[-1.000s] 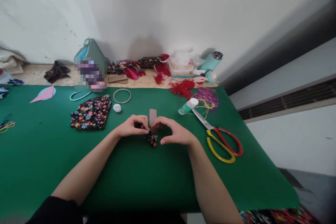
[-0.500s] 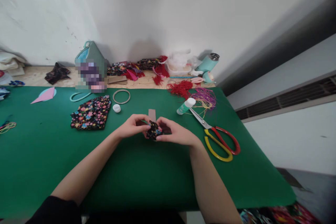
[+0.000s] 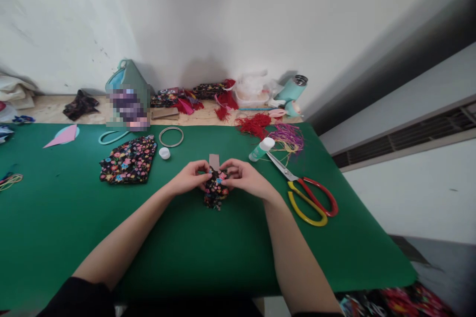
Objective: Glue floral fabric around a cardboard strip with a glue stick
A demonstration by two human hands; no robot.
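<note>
Between my two hands is a small piece of black floral fabric (image 3: 215, 191), its lower end hanging loose towards me. My left hand (image 3: 190, 177) pinches its left edge, and my right hand (image 3: 246, 178) pinches the right edge near the top. A strip of grey-brown card (image 3: 214, 161) sticks out beyond the fabric on the far side; how far it runs under the cloth is hidden. To the left lies a larger folded floral cloth (image 3: 129, 161). Right of my right hand are a glue stick (image 3: 262, 149) and scissors (image 3: 297, 178) with one yellow and one red handle.
A white cap (image 3: 164, 153) and a thin ring (image 3: 171, 136) lie beyond my left hand. Red tassels (image 3: 255, 125) and purple threads (image 3: 288, 137) sit at the back right. A teal bottle (image 3: 293, 89) and a pencil case (image 3: 130, 79) are near the wall. The green mat (image 3: 201, 257) covers the table.
The fabric, bunched up before, is now spread longer, with its lower end dangling below my fingers. My right hand has shifted slightly up and left.
</note>
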